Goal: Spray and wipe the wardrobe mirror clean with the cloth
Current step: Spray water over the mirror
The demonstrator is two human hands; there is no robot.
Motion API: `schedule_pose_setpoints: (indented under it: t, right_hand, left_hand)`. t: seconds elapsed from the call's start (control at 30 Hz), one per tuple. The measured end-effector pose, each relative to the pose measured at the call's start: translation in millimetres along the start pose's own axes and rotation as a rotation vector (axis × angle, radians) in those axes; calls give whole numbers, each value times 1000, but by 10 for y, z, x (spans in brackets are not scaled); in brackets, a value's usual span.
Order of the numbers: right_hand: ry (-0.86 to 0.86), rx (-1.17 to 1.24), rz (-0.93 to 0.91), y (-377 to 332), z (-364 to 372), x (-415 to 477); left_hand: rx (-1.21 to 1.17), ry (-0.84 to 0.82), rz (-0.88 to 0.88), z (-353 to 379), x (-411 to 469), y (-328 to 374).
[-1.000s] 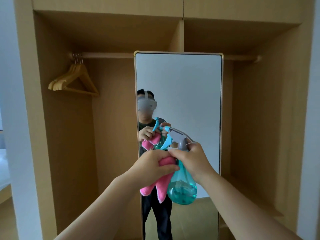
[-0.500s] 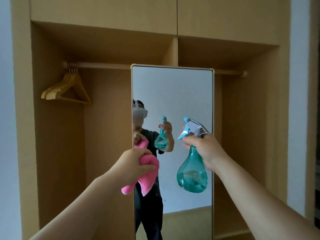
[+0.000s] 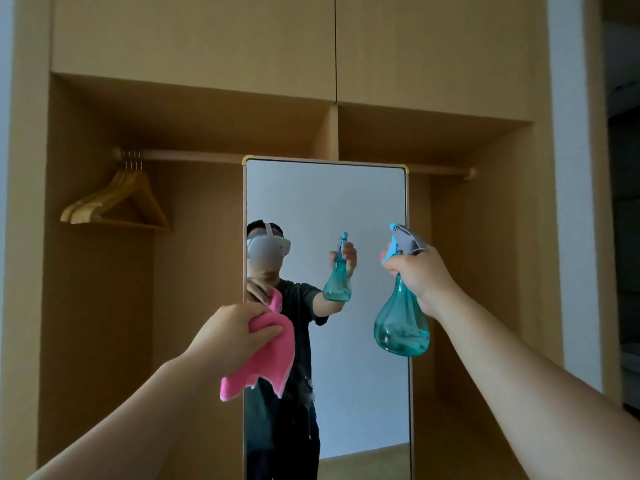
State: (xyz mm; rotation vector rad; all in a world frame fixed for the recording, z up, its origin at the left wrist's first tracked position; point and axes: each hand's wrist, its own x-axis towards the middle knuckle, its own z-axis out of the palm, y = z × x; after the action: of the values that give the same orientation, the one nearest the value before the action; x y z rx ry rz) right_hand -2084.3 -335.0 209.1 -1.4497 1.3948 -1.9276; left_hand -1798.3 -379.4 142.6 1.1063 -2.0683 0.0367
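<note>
A tall gold-framed mirror stands inside the open wooden wardrobe. My left hand grips a pink cloth in front of the mirror's left edge; the cloth hangs down from my fingers. My right hand holds a teal spray bottle by its neck at the mirror's right edge, with the blue and grey nozzle pointing left toward the glass. Small droplets speckle the glass below the cloth. The mirror reflects a person with both hands, the cloth and the bottle.
Several wooden hangers hang from the rail in the wardrobe's left bay. The right bay holds only the rail end. A white wall strip borders the wardrobe on the right.
My hands have parted: the right carried the bottle right and up to the mirror's right edge, the left took the cloth left. Droplets now show on the glass.
</note>
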Motion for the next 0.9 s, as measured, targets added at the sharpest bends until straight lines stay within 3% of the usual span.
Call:
schedule_pose_setpoints:
  t: [0.23,0.67,0.9]
  right_hand:
    - [50,-171,-112,76,-34,11]
    - [35,-180,-83,120,-149,-1]
    - [143,-254,-87,175,-246,13]
  left_hand:
    - [62,-18,3,18,19,-27]
    - [48,-31,-7,53,-21,-69]
    - [70,-40,1,63,-28,-30]
